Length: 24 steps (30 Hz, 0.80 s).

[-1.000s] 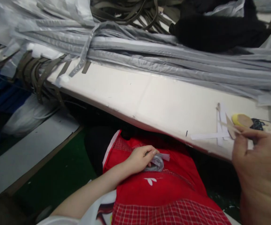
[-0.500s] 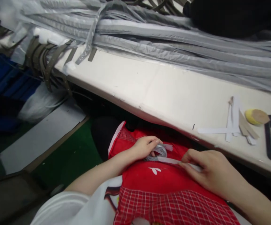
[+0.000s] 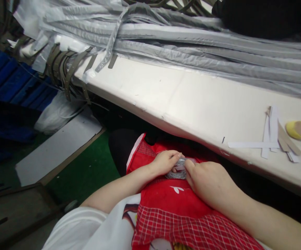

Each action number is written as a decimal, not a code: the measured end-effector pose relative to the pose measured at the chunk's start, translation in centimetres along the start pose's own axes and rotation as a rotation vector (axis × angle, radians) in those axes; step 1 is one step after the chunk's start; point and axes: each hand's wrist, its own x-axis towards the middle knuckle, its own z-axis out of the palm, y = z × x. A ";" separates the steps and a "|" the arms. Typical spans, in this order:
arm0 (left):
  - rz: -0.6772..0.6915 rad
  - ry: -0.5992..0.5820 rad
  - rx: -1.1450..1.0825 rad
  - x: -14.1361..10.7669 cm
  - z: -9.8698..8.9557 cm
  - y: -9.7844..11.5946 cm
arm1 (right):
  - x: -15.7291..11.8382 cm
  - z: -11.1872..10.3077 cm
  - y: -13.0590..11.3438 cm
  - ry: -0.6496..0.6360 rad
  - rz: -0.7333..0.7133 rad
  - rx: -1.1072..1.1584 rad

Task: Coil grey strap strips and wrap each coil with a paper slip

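A grey coiled strap (image 3: 175,174) in clear, crinkled wrapping rests over my lap on the red apron (image 3: 163,189). My left hand (image 3: 167,162) is closed around its left and upper side, with the thumb on top. Against the coil's right side lies my right hand (image 3: 207,178), fingers bent and closed. Its fingertips are partly hidden, so exactly which part of the strap they pinch cannot be made out. A pale end of the strip (image 3: 190,160) shows between the hands at the top.
Long grey plastic-wrapped straps (image 3: 166,52) lie along the back of the white table (image 3: 178,93). At right are paper strips (image 3: 272,128) and a yellow tape roll (image 3: 300,129). Brown straps (image 3: 61,66) hang over the left end, above a white plastic bag (image 3: 59,113).
My right hand has moved left from the drawn-out pale strip to the coil, and that stretch of strip no longer shows. My left hand keeps its hold. The view has shifted slightly.
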 end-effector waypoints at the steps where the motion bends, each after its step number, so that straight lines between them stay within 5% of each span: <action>1: -0.005 0.001 0.004 0.0 0.0 0.0 | -0.1 0.0 -0.1 0.009 -0.005 -0.002; 11: 0.148 0.010 -0.068 0.1 0.3 0.0 | 1.9 2.8 -0.4 0.046 -0.026 0.079; 19: 0.197 -0.004 0.045 -0.5 -0.3 0.9 | 0.3 2.8 4.0 0.109 0.005 0.559; 24: 0.325 -0.023 0.175 -1.1 0.1 2.5 | 1.8 4.7 5.1 0.217 0.061 0.810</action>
